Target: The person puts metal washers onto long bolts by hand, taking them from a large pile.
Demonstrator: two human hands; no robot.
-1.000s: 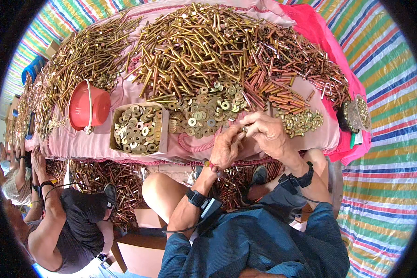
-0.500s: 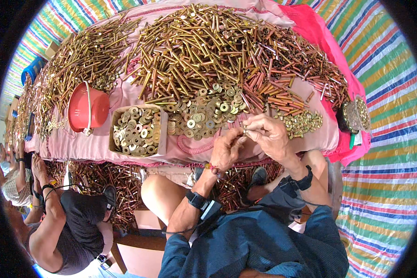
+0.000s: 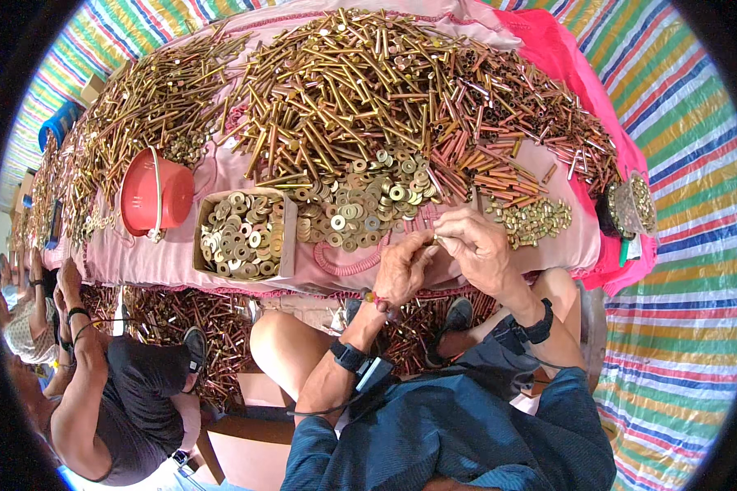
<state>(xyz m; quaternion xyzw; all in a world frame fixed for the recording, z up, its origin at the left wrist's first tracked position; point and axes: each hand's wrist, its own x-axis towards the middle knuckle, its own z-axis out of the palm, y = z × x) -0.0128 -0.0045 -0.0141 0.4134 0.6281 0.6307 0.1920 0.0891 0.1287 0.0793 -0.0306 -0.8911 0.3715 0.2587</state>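
Above the near edge of the pink-covered table, my left hand [image 3: 407, 263] and my right hand [image 3: 475, 241] meet fingertip to fingertip. Both are closed in a pinch around something small, mostly hidden by the fingers. Just beyond them lie loose brass-coloured washers [image 3: 354, 214]. To the right of my right hand is a pile of small brass-coloured nuts [image 3: 540, 222]. Reddish metal tubes [image 3: 499, 176] spread behind the hands. Left of my left hand stands an open carton [image 3: 287, 237] filled with washers.
Long brass-coloured bolts [image 3: 336, 98] are heaped across the table's far side. A red bucket [image 3: 142, 196] with a white handle stands at left. At the right edge sits a clear container [image 3: 621, 204] of small metal parts. Another person [image 3: 98, 385] sits at left.
Both my hands have shifted very slightly, still pinched together at the same spot. The neighbour's arms have moved a little. The piles and containers look the same.
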